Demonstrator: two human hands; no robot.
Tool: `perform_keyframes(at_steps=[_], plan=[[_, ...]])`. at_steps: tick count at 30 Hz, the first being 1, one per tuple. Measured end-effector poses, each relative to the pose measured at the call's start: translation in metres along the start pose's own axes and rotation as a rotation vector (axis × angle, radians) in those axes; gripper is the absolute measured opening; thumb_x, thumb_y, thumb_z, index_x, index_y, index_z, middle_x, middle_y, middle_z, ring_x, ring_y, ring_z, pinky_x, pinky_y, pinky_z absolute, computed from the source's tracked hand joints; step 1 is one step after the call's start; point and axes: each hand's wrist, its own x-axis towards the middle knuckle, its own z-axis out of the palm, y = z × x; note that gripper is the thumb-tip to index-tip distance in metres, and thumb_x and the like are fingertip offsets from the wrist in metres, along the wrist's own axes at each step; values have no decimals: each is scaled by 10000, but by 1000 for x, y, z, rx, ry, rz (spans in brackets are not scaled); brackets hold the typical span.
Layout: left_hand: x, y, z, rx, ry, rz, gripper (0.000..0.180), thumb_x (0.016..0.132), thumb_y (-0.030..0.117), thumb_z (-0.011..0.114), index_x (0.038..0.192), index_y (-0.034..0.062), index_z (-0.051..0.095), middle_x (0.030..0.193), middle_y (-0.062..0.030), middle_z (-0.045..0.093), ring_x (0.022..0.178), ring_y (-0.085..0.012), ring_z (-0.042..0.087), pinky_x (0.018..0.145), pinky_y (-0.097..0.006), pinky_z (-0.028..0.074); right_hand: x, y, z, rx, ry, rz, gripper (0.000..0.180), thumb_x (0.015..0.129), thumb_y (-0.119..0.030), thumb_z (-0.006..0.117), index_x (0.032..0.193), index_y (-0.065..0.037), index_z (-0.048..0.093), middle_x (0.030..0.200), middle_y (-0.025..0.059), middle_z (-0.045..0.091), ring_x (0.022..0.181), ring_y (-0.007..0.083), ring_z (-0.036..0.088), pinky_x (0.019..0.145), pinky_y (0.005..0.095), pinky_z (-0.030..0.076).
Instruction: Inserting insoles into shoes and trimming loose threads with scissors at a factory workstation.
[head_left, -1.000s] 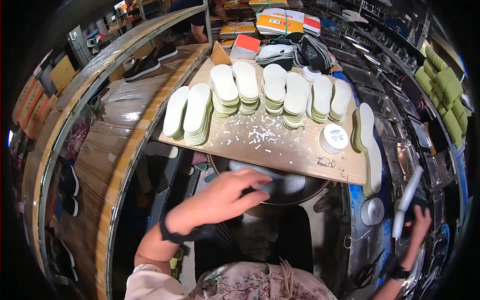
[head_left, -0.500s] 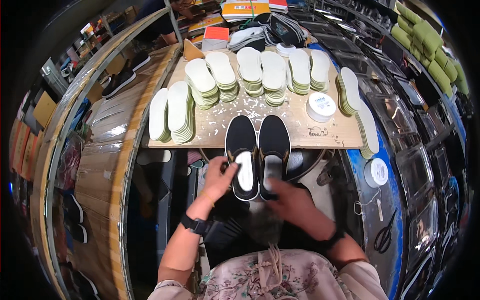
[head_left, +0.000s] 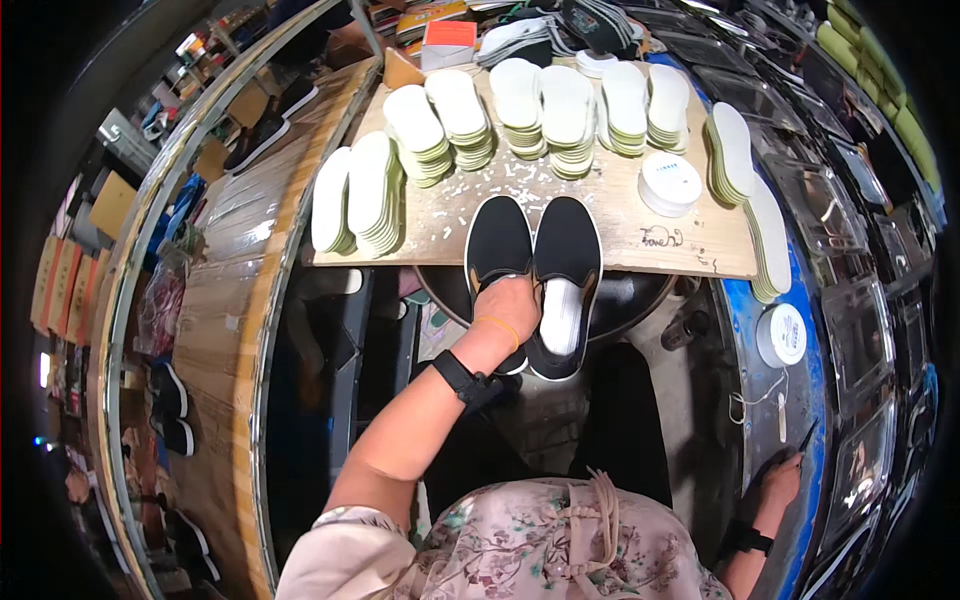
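Observation:
Two black slip-on shoes with white soles stand side by side at the near edge of the wooden board, toes pointing away from me. My left hand (head_left: 507,308) is closed on the left shoe (head_left: 499,240) at its opening; its fingertips are partly hidden there. A pale insole shows inside the right shoe (head_left: 568,245). Far to the right, my right hand (head_left: 779,484) is closed round the scissors (head_left: 808,437) on the blue bench; only the dark tip of the scissors sticks out beyond the fingers.
Stacks of pale insoles (head_left: 567,108) line the wooden board (head_left: 610,240), which is strewn with white bits. A round white tub (head_left: 670,186) stands on it. On the blue bench (head_left: 765,400) lie a white spool (head_left: 781,335) and a thin stick (head_left: 782,417). A shelf (head_left: 215,290) runs along the left.
My right hand has left the right shoe and moved to the scissors on the blue bench. My left hand has shifted from the left shoe's outer side to over its opening. The view has shifted slightly.

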Motion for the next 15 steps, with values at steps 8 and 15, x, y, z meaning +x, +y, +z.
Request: perform_keyframes(at_steps=[8,15], plan=[[-64,-57,-23,-471,325,253,280,733,85,561,996,22,634,919,-231,606,886,-373,574,764,-414,464,-4,17,-10,85,37,30,536,807,-92,495,1301,7,314,1045,301,520,961,444,514,816,462,428],[-105,-105,-53,-691,314,274,291,705,129,625,977,28,646,934,-188,629,879,-319,610,775,-338,474,20,39,27,57,214,58,597,762,18,414,1331,32,234,986,336,524,888,452,546,785,469,453]])
